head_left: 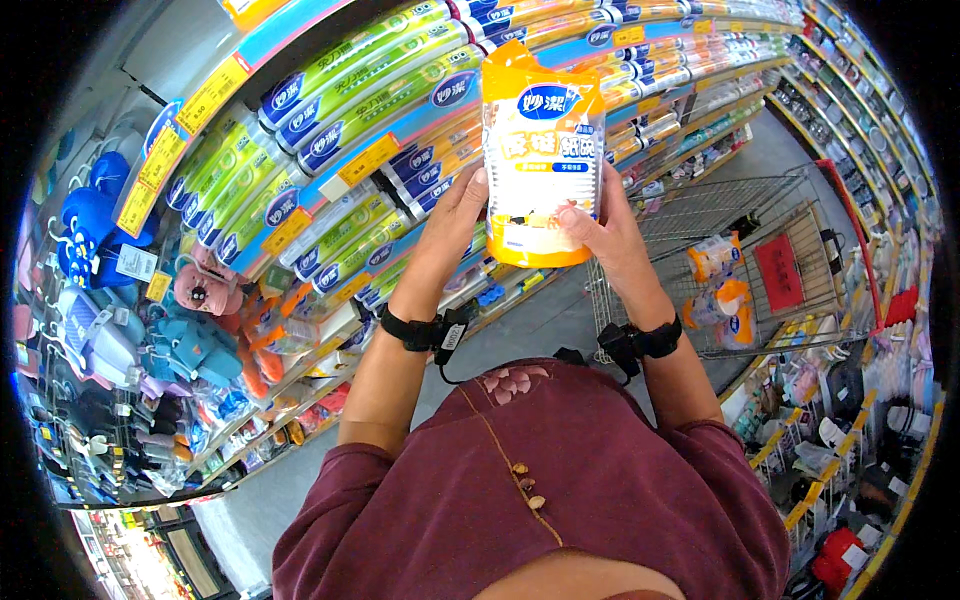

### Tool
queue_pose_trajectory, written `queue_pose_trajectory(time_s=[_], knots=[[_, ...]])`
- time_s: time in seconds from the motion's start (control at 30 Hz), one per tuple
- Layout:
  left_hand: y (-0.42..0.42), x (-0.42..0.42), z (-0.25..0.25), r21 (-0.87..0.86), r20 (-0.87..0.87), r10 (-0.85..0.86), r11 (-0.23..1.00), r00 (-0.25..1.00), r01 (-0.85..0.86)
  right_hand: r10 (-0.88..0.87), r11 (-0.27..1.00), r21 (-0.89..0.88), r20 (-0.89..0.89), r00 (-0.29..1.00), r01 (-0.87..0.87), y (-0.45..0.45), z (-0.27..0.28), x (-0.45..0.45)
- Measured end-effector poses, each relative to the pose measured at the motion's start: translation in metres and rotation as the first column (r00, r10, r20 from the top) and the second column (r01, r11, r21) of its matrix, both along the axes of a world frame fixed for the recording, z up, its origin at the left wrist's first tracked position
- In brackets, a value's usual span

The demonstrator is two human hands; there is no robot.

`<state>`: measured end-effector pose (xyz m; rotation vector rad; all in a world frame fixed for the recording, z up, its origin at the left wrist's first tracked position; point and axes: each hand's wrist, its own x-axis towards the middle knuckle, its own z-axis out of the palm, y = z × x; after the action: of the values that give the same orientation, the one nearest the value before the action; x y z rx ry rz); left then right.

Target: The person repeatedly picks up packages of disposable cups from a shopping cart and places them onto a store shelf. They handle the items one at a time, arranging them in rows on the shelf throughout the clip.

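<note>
Between both hands I hold up a plastic pack of paper bowls (544, 180), white and orange with a blue oval logo and printed writing. My left hand (463, 201) grips its left side, the thumb along the edge. On the right side, my right hand (609, 217) grips the pack, its thumb lying across the lower front. The bowls show as a ribbed stack through the clear film, and the pack's crumpled orange top points away from me. My fingers behind the pack are hidden. Both wrists wear black straps with small devices.
Shelves of boxed rolls in green and orange packaging (375, 82) rise ahead and left, edged with yellow price tags (367, 159). To the right stands a wire shopping cart (697, 210) holding several orange-and-white packs (720, 300). Slippers (199, 349) hang at left. More racks (832, 442) line the right.
</note>
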<state>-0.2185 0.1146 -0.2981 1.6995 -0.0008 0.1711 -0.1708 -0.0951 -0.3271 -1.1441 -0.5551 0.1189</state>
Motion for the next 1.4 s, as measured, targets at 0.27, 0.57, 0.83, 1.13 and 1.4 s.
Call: queue_pose_trajectory(time_s=[0.27, 0.57, 0.83, 1.13, 1.4], knots=[[-0.003, -0.005, 0.007, -0.022, 0.024, 0.018, 1.000, 1.000, -0.017, -0.003, 1.000, -0.008, -0.003, 1.000, 0.003, 0.001, 0.010, -0.006], [0.000, -0.013, 0.027, -0.028, -0.015, 0.042, 0.999, 0.999, -0.042, 0.054, 0.998, 0.028, -0.012, 0.998, -0.054, 0.003, 0.021, -0.005], [0.009, -0.023, 0.057, 0.011, 0.066, 0.066, 0.998, 0.996, -0.067, 0.091, 0.994, 0.055, 0.054, 0.994, -0.094, 0.013, 0.048, -0.004], [0.024, -0.035, 0.087, 0.050, 0.098, 0.055, 0.997, 0.994, -0.060, 0.127, 0.990, 0.034, 0.143, 0.982, -0.133, 0.029, 0.077, -0.003], [0.045, -0.048, 0.111, 0.183, 0.285, -0.009, 0.982, 0.959, -0.045, 0.118, 0.993, -0.013, 0.215, 0.969, -0.118, 0.048, 0.108, -0.004]])
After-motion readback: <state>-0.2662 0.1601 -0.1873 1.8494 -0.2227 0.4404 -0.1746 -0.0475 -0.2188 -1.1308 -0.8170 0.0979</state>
